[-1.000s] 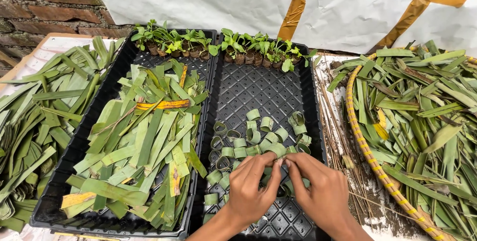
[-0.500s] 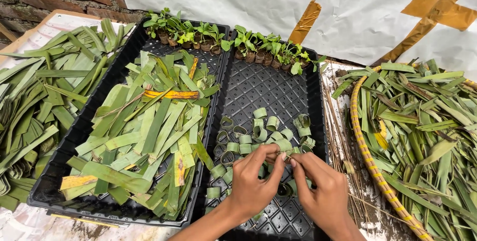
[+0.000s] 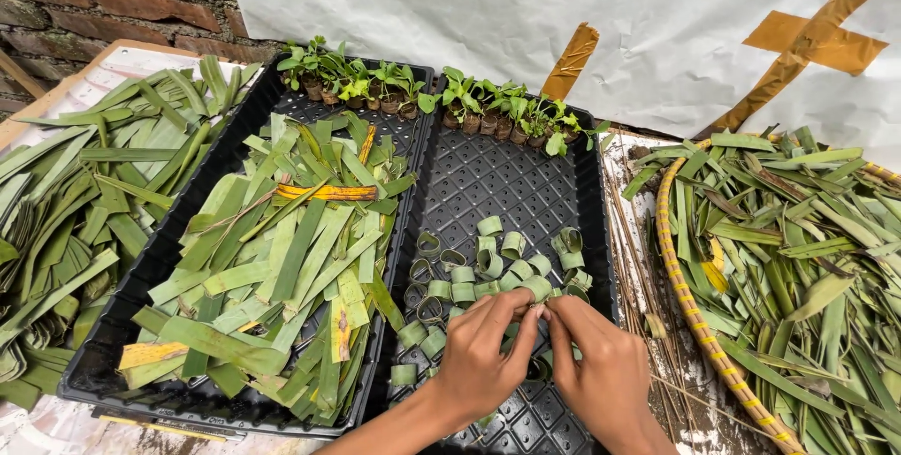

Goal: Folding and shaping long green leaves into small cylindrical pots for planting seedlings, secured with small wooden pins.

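Both my hands work over the right-hand black tray (image 3: 526,183). My left hand (image 3: 483,356) and my right hand (image 3: 601,371) meet fingertip to fingertip, pinching a small rolled green leaf ring (image 3: 538,311) between them. Several finished leaf rings (image 3: 488,263) lie in a loose heap on the tray just beyond my fingers. The left black tray (image 3: 103,371) holds a pile of cut leaf strips (image 3: 282,258), one yellowed strip lying across the top.
Small seedlings in leaf pots (image 3: 422,98) line the far ends of both trays. Long green leaves (image 3: 66,202) lie at the left. A woven basket (image 3: 685,305) of leaf scraps sits at the right, thin sticks (image 3: 643,295) beside it. White sheet and brick wall behind.
The view has shifted slightly. My fingertips have closed in together on the leaf ring, a little farther up the tray.
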